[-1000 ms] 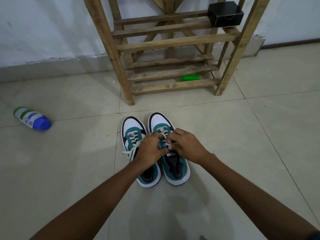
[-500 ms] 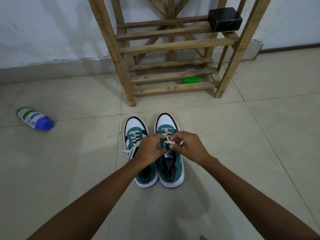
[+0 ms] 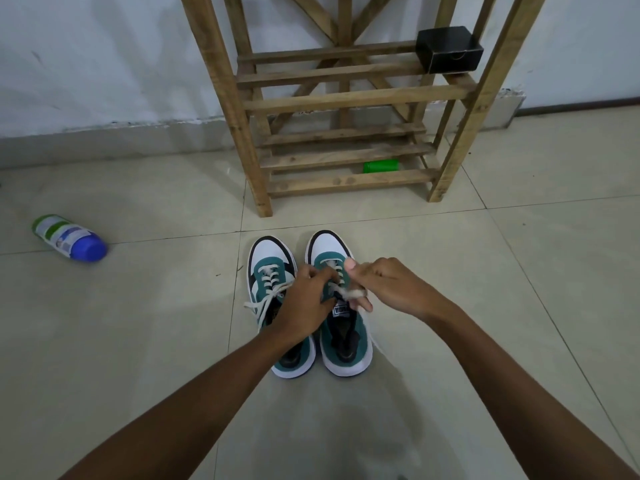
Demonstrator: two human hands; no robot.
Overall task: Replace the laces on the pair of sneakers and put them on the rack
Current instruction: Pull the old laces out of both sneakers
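Two forearms reach in from the near edge of the view and meet over the pair of sneakers, which stand side by side, touching, toes toward the wall, on the tiled floor [image 3: 519, 306]. The left hand [image 3: 304, 306] lies across the gap between the shoes, fingers curled and pinched on the white lace [image 3: 341, 289] of the right sneaker [image 3: 346, 344]; the right hand [image 3: 391, 287] has its fingers curled around the other run of that lace, thumb raised, drawing it sideways just above the tongue. Judgement: the step in hand is tying or tightening the lace of the right sneaker. The left sneaker [image 3: 268, 268] appears laced through its eyelets, with loose ends trailing off its outer side onto the tile, so it may yet need tying; this cannot be confirmed from the view. The next move calls for opposed tension from both hands to close the knot, then a grip on each shoe for transfer. Beyond the toes, one tile joint away, stands the wooden shoe rack [image 3: 346, 98] against the wall. Its lower slats carry a green cylinder [image 3: 381, 166] toward the right; a black box [image 3: 449, 48] sits at the upper shelf's right end. Open slat room remains to the left of both. A blue-capped bottle [image 3: 69, 237] lies on its side well apart, near the left edge of the floor, outside the likely path.
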